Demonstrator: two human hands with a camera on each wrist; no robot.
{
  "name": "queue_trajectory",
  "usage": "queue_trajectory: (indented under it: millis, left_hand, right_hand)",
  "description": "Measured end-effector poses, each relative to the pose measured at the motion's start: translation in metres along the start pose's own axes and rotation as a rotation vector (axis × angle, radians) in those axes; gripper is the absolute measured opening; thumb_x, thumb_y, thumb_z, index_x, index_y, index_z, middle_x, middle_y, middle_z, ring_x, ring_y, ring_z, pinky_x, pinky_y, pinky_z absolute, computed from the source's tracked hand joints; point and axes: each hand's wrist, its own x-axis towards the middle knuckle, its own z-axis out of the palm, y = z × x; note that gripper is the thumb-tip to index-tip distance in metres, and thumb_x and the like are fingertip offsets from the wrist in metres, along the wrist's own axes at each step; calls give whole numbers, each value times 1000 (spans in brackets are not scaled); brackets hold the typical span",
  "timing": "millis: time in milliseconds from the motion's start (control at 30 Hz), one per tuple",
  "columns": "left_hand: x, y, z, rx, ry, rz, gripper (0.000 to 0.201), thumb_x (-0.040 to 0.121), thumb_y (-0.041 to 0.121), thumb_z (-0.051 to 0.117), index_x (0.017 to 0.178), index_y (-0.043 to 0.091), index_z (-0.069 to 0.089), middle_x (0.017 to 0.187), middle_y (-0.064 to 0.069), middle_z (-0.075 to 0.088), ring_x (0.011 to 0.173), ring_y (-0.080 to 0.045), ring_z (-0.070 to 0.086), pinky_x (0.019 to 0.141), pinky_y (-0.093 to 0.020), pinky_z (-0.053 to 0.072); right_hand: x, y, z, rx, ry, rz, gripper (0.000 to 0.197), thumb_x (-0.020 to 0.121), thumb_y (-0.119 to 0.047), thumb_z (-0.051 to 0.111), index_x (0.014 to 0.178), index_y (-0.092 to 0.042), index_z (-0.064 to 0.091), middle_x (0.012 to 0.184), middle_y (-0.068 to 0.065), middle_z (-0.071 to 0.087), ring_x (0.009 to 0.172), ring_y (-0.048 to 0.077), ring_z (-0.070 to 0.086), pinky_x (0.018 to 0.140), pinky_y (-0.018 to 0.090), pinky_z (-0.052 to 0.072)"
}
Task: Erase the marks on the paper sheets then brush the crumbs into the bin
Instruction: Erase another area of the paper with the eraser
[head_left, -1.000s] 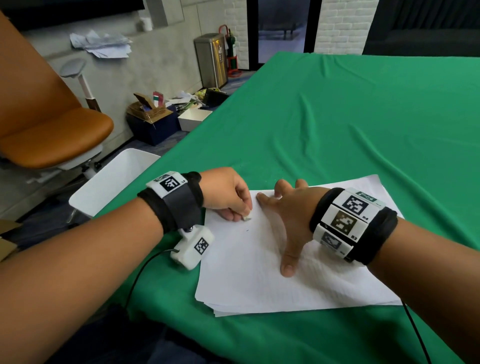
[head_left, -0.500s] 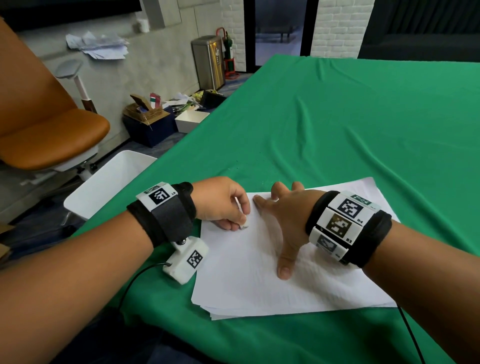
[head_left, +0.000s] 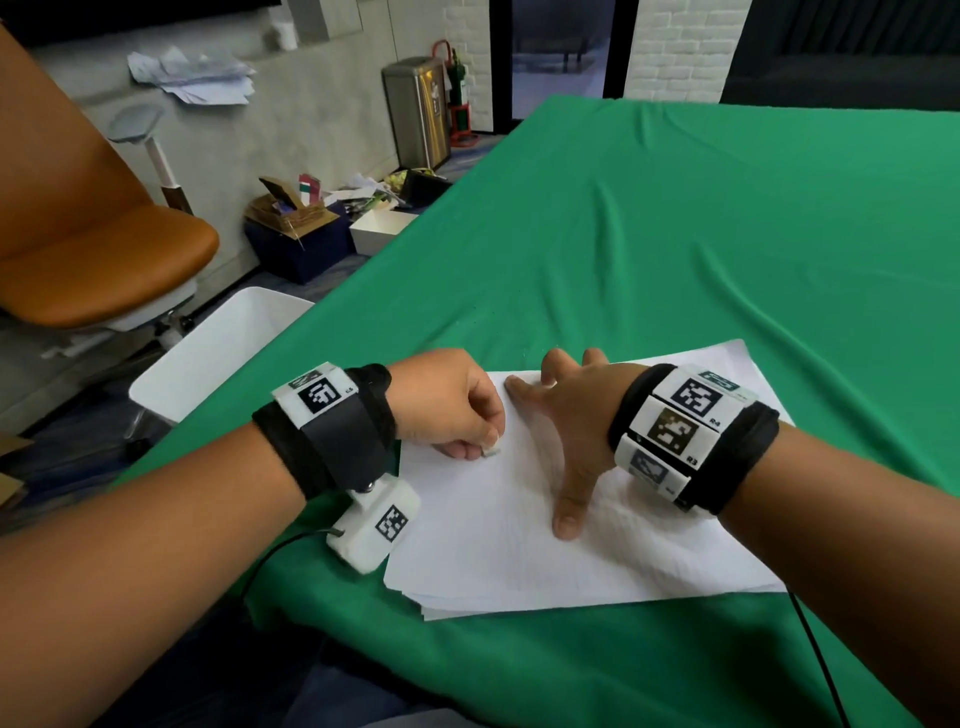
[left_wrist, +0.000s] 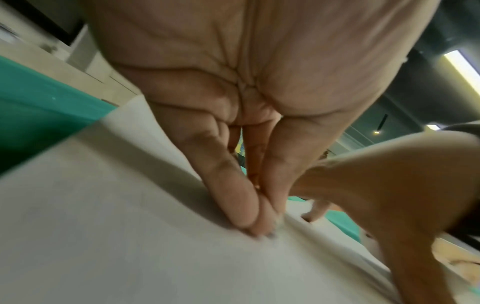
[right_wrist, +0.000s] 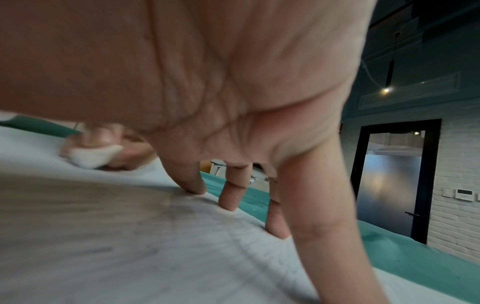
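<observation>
Left grip (head_left: 449, 402) pinches white eraser (head_left: 491, 449) against paper stack (head_left: 519, 545), fingers mostly hiding it. Right grip (head_left: 576, 415), spread flat, pins paper. White bin (head_left: 208, 358) at 10 o'clock, partly cut off by bench (head_left: 675, 234).

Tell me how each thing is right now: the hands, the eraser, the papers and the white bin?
left hand: fingers curled, pinching the eraser.
eraser: white, pressed on the top sheet.
right hand: fingers spread, pressing the paper down.
paper sheets: stacked flat on the green cloth, top sheet faintly wrinkled.
white bin: open, beside the table's edge; inside mostly hidden.
</observation>
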Motion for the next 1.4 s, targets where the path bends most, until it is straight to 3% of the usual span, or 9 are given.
queue_trajectory:
  millis: [200,367,467,667,733,867,1100,1300,1400]
  left_hand:
    - [-30,3,17,132,-218,11,6,90,11,74,93,13,78,76,-2,78,69,-9,73,73,-26,63]
    - [-13,2,5,23,-2,-10,4,87,5,75,88,7,78,78,-8,78,74,-18,76,71,-29,63]
    - [-20,3,12,-12,14,9,5,85,3,74,87,6,78,76,-9,77,71,-17,75,72,-31,64]
    - [-53,4,35,42,-305,21,6,88,6,75,93,8,77,79,-5,78,72,-12,73,74,-27,63]
    - [-46,4,26,28,-266,17,6,89,5,75,94,6,77,82,-9,78,72,-11,74,73,-26,62]
    - [-30,2,12,8,-28,17,5,88,4,74,91,6,78,77,-6,78,72,-14,75,72,-28,64]
    - [-69,8,47,204,-248,121,9,89,17,72,95,20,77,77,7,77,68,1,69,71,-11,52]
    - [-46,4,29,58,-66,54,7,89,8,72,90,11,77,74,-4,77,73,-18,76,74,-28,63]
    - [-57,9,40,144,-135,109,8,90,13,70,92,16,77,77,1,77,74,-13,74,76,-25,60]
  right_hand:
    - [-2,0,-2,-3,-20,7,166,31,-78,91,159,-46,-10,155,-2,15,143,40,23,104,67,43]
    - [0,-1,1,-13,-10,7,166,30,-80,89,159,-47,-10,153,-4,18,141,39,26,103,65,44]
    - [1,0,0,-12,-4,6,167,27,-82,89,159,-49,-9,153,-4,18,140,39,26,103,65,44]
    - [1,0,0,-2,-5,1,165,30,-81,89,159,-48,-8,155,-4,16,143,40,23,105,67,42]
    - [0,0,0,3,2,-3,165,30,-80,90,159,-48,-7,154,-4,17,142,39,23,104,67,43]
    - [-2,-1,-1,7,-4,6,164,30,-80,90,159,-48,-6,151,-4,20,139,37,27,103,64,44]
    - [-2,-1,0,8,2,4,164,30,-79,91,159,-48,-5,150,-3,20,139,38,26,102,66,44]
    - [-5,-2,0,-10,8,3,162,33,-78,91,160,-46,-6,150,-3,21,140,38,27,103,64,45]
    - [-3,-2,0,3,4,15,165,29,-79,91,159,-49,-6,151,-4,20,141,38,25,103,66,44]
